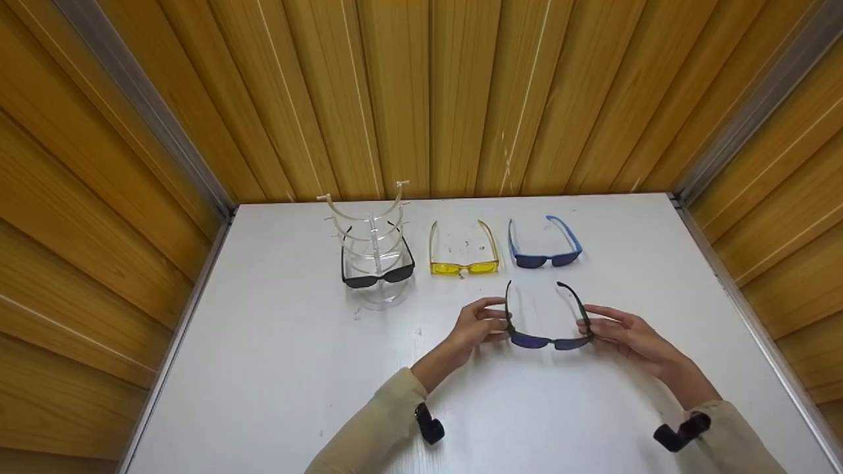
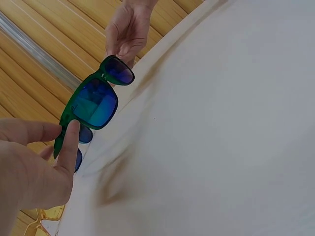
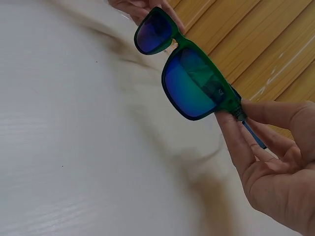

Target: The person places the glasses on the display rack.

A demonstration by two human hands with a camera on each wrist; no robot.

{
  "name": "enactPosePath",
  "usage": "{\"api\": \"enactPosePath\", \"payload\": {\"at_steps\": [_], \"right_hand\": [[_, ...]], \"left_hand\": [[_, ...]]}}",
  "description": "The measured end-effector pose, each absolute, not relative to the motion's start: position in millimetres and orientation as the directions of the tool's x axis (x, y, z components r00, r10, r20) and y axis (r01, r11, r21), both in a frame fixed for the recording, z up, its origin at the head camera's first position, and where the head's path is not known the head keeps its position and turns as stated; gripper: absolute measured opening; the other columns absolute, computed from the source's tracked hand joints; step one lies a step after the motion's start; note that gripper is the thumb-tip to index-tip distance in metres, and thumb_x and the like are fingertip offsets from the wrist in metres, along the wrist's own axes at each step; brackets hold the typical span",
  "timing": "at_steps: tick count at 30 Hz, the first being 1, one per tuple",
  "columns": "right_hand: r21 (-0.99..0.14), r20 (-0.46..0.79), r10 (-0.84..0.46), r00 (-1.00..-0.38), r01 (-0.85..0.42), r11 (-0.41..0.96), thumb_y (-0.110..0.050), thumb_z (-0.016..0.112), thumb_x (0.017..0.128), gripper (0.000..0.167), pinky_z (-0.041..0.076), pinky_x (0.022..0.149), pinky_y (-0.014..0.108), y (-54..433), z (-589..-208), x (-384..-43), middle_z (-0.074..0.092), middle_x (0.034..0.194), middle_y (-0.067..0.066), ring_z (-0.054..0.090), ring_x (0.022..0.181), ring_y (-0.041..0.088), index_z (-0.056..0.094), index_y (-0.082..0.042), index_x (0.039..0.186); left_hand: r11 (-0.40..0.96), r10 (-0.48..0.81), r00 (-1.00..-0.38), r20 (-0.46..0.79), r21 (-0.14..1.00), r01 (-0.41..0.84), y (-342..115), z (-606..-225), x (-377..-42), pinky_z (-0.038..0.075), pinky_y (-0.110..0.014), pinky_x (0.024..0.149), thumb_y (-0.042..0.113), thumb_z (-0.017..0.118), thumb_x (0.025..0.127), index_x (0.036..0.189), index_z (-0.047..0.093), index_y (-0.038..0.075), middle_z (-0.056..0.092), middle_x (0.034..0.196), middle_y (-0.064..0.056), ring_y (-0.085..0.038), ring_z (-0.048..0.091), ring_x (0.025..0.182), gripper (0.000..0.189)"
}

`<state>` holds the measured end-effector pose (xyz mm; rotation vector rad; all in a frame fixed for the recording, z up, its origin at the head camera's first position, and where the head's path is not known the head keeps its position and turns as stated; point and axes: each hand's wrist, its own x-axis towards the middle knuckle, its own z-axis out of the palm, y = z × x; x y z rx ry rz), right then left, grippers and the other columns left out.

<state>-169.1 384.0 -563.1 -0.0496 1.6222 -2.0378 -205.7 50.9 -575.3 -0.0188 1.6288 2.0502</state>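
Note:
Dark green sunglasses [image 1: 530, 341] with blue mirrored lenses are held between both hands, temples unfolded and pointing away from the person. At the left hinge, the left hand [image 1: 473, 328] pinches the frame between thumb and fingers. On the other side the right hand [image 1: 631, 336] pinches the right hinge and temple. Both wrist views show the green frame [image 2: 66, 113] up close, raised above the table, its lenses [image 3: 189, 83] facing the person. Beyond the hands lie blue sunglasses [image 1: 546, 259] and yellow glasses [image 1: 464, 268], temples open.
A clear glasses stand [image 1: 375, 247] with several curved arms stands at the back left, with black sunglasses [image 1: 379, 280] on a lower level. The white table [image 1: 263, 368] is bordered by wood-patterned walls [image 1: 395, 99] at the back and both sides.

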Motion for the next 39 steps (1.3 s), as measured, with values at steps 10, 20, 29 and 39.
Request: {"api": "enactPosePath", "payload": {"at_steps": [10, 20, 29, 39], "right_hand": [[-0.908, -0.287, -0.473, -0.833, 0.395, -0.143, 0.001, 0.047, 0.106, 0.041, 0.056, 0.102, 0.024, 369.3, -553.1, -166.6, 0.074, 0.127, 0.005, 0.070, 0.119, 0.012, 0.055, -0.016, 0.142], [-0.924, -0.276, -0.503, -0.819, 0.371, -0.096, 0.001, 0.052, 0.104, 0.047, 0.055, 0.104, 0.028, 346.2, -546.3, -171.8, 0.072, 0.131, 0.007, 0.069, 0.120, 0.013, 0.048, -0.009, 0.150], [-0.940, -0.295, -0.483, -0.824, 0.340, -0.005, -0.002, 0.058, 0.102, 0.057, 0.057, 0.102, 0.027, 326.9, -543.5, -179.1, 0.069, 0.134, 0.006, 0.069, 0.117, 0.009, 0.039, -0.004, 0.155], [-0.933, -0.306, -0.500, -0.810, 0.359, -0.011, -0.004, 0.060, 0.101, 0.058, 0.057, 0.103, 0.028, 307.1, -542.4, -178.9, 0.070, 0.130, 0.005, 0.069, 0.118, 0.012, 0.039, -0.005, 0.155]], "left_hand": [[-0.177, 0.373, -0.876, -0.306, 0.903, -0.391, 29.9, -573.5, -190.3, 0.065, -0.035, 0.085, -0.007, 0.066, 0.090, 0.138, 0.056, -0.001, 0.072, 0.117, -0.022, -0.015, 0.073, 0.085, 0.049], [-0.190, 0.346, -0.892, -0.292, 0.909, -0.371, 3.5, -573.0, -183.2, 0.065, -0.035, 0.083, -0.008, 0.065, 0.090, 0.138, 0.054, -0.004, 0.071, 0.117, -0.025, -0.014, 0.072, 0.084, 0.050], [-0.165, 0.322, -0.898, -0.301, 0.916, -0.366, -16.2, -563.5, -184.4, 0.065, -0.036, 0.085, -0.005, 0.067, 0.090, 0.138, 0.055, -0.002, 0.072, 0.116, -0.020, -0.014, 0.072, 0.086, 0.050], [-0.167, 0.317, -0.906, -0.282, 0.923, -0.346, -39.9, -559.6, -178.5, 0.065, -0.035, 0.083, -0.005, 0.067, 0.089, 0.137, 0.056, -0.002, 0.073, 0.112, -0.016, -0.013, 0.072, 0.084, 0.049]]}}
